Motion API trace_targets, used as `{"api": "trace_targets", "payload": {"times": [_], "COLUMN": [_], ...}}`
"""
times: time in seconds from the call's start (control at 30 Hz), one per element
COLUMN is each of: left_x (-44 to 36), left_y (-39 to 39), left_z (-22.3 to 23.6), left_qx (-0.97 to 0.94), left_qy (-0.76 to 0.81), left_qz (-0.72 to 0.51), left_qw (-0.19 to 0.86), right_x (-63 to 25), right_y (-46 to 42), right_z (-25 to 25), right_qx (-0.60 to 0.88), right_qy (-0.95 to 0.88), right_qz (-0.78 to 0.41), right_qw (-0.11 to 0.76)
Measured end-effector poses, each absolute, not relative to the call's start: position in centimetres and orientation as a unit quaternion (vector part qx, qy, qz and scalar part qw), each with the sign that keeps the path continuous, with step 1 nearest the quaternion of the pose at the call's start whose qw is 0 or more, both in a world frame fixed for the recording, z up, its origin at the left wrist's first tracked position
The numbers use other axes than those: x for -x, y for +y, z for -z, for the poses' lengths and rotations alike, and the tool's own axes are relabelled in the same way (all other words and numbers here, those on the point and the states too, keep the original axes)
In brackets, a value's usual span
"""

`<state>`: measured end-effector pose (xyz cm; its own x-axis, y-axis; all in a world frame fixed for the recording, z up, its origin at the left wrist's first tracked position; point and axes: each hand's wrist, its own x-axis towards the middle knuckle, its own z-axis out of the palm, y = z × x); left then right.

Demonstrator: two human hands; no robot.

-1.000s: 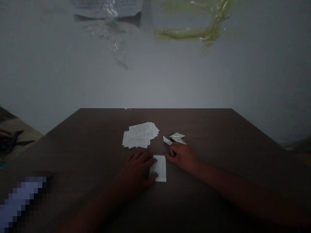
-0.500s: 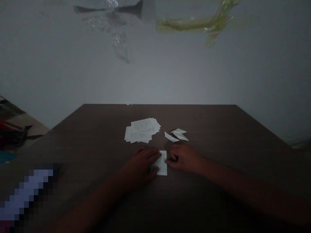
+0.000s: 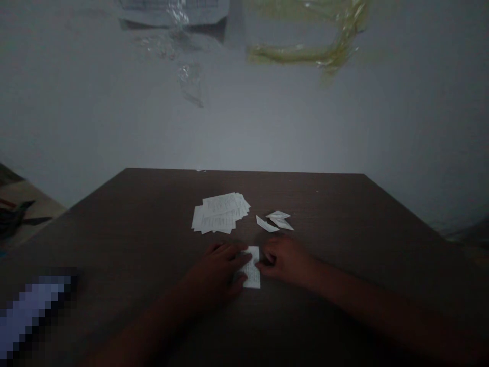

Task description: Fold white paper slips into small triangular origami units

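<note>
A small printed paper slip [image 3: 252, 272] lies on the dark wooden table [image 3: 344, 214] in front of me. My left hand [image 3: 216, 272] rests flat on the slip's left part, fingers stretched over it. My right hand [image 3: 284, 260] sits at the slip's right edge with its fingers curled and pinching that edge. Just beyond my hands lies a fanned stack of similar printed slips [image 3: 219, 213]. To its right are three small folded paper pieces [image 3: 275, 221].
A pale wall rises behind the table's far edge, with clear and yellowish plastic [image 3: 305, 35] hanging at the top. Dark objects [image 3: 15, 219] lie on a lower surface at the far left. A blurred patch covers the lower left corner.
My right hand has moved from beside the folded pieces to the slip's right edge and closed on it. The visible part of the slip has become narrower. My left hand stays on it.
</note>
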<state>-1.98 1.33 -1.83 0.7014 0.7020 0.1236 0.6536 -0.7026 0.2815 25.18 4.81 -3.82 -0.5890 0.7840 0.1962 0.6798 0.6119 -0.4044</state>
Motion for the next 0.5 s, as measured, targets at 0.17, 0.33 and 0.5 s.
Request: {"api": "trace_targets", "payload": {"times": [0.17,0.33,0.5], "left_x": [2.1,1.5,1.2], "left_y": [1.4,1.0,1.0], "left_z": [2.3,1.5,1.2], "left_qx": [-0.912,-0.9,-0.893], "left_qy": [0.38,0.408,0.424], "left_qz": [-0.101,-0.088,-0.083], "left_qw": [0.116,0.125,0.129], "right_x": [-24.9,-25.1,-25.1], "right_y": [5.3,4.6,3.7], "right_z": [3.3,1.9,0.7], "right_qx": [0.468,0.441,0.414], "right_qy": [-0.858,-0.871,-0.884], "right_qz": [-0.133,-0.162,-0.188], "right_qw": [0.168,0.141,0.104]}}
